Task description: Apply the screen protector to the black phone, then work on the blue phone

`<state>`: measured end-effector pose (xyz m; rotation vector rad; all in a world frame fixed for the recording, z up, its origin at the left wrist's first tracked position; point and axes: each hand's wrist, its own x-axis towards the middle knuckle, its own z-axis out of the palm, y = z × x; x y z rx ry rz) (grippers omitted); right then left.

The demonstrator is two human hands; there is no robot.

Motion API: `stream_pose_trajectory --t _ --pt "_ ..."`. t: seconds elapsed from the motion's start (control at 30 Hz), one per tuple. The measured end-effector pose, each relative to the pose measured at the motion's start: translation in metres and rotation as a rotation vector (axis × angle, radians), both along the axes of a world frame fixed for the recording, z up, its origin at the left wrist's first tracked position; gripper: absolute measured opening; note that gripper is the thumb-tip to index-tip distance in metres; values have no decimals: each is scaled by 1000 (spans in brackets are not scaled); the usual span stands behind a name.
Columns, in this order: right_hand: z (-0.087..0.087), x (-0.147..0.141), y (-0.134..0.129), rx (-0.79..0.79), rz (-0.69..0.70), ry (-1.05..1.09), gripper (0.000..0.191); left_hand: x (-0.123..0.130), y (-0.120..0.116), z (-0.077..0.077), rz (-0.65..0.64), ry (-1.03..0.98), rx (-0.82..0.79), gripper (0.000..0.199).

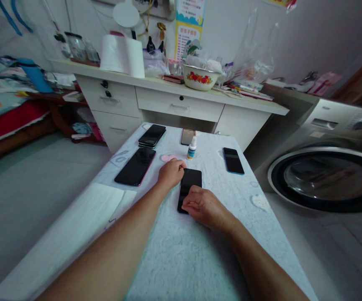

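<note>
The black phone lies on my side of the bottle, long axis roughly toward it. My left hand is curled at the bottle-end corner, gripping or not I cannot tell; my right hand, fingers pinched together, partly covers the opposite end.

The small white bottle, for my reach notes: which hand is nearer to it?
Left. The left hand is on the bottle's near left side, at the far end of the nearest phone; the right hand is farther back, over its near end.
</note>
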<state>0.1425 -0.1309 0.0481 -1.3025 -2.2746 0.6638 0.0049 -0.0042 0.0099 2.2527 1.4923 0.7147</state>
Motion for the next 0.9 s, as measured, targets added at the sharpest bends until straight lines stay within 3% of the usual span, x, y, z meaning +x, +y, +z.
stream_pose_trajectory --t 0.53,0.9 --pt "-10 10 11 107 -252 -100 10 0 -2 3 -3 -3 -6 23" --pt "-3 6 11 86 -212 -155 12 -2 -2 2 3 -11 5 24"
